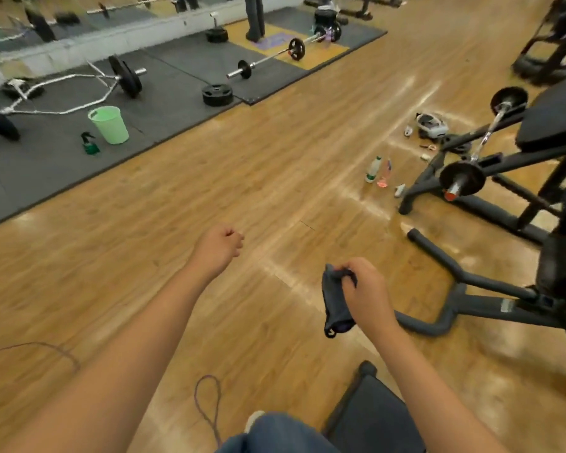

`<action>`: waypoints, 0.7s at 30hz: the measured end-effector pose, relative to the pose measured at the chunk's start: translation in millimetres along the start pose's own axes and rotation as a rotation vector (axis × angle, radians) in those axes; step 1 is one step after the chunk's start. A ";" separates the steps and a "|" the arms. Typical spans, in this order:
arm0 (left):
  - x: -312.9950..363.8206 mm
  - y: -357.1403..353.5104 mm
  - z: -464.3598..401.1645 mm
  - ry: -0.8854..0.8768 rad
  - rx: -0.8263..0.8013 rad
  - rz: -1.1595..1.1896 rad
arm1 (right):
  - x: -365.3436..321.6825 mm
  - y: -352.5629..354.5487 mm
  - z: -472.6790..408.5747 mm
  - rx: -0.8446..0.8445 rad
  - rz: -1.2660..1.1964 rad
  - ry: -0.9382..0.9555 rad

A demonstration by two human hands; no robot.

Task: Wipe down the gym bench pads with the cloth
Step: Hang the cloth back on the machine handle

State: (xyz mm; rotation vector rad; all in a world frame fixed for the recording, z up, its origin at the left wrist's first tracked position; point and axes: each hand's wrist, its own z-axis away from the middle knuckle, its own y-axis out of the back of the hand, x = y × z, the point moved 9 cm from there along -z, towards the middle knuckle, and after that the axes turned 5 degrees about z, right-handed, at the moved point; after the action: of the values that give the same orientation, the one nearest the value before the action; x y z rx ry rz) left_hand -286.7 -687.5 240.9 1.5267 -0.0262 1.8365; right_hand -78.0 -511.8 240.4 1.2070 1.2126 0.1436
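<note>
My right hand [366, 289] grips a dark grey cloth [335, 302] that hangs down from my fingers over the wooden floor. My left hand [221, 245] is held out in a loose fist with nothing in it. A black bench pad [373, 416] lies at the bottom of the view, just below my right forearm. Another black padded bench [556, 116] stands at the right edge on a dark metal frame.
A bench frame foot [438, 256] juts across the floor to the right of the cloth. Bottles [373, 170] stand near a loaded bar [463, 179]. A green bucket [109, 124] and spray bottle [89, 143] sit on the grey mat, among barbells. A cord [209, 403] lies on the floor.
</note>
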 end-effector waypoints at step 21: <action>234.6 -311.7 -199.9 -0.308 -0.535 -0.173 | 184.5 145.6 -164.7 0.379 0.096 -0.449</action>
State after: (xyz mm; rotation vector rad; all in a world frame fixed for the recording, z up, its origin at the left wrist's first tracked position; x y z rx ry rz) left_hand -292.7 -249.4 251.7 1.3563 -0.4764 1.3051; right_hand -55.8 -226.2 257.6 1.5277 0.8058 -0.2876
